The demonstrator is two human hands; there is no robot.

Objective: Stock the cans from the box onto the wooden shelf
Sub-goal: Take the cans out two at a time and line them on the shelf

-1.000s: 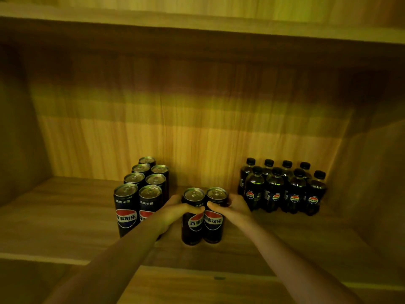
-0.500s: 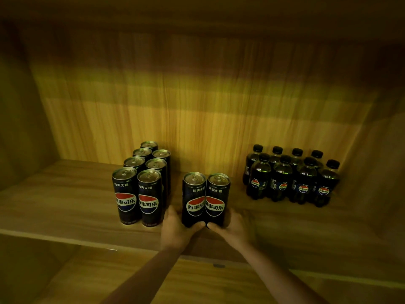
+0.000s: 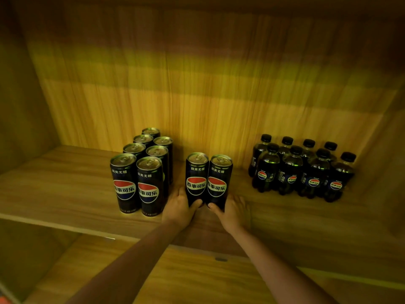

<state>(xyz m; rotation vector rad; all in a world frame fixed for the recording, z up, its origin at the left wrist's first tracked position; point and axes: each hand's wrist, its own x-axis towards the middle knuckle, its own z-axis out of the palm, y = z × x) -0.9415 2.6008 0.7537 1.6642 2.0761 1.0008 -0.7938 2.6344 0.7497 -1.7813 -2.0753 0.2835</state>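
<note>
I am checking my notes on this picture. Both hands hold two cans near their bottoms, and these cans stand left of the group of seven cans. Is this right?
Not quite. The head view shows that the two cans, held by the left hand and the right hand, stand right of the group of seven cans, between it and the bottles. The rest is correct.

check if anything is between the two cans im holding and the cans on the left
Only the left hand: gripping the left held can low down, it sits in the gap toward the stocked cans. Nothing else visible stands there. The bottles stand beyond the right held can.
</note>
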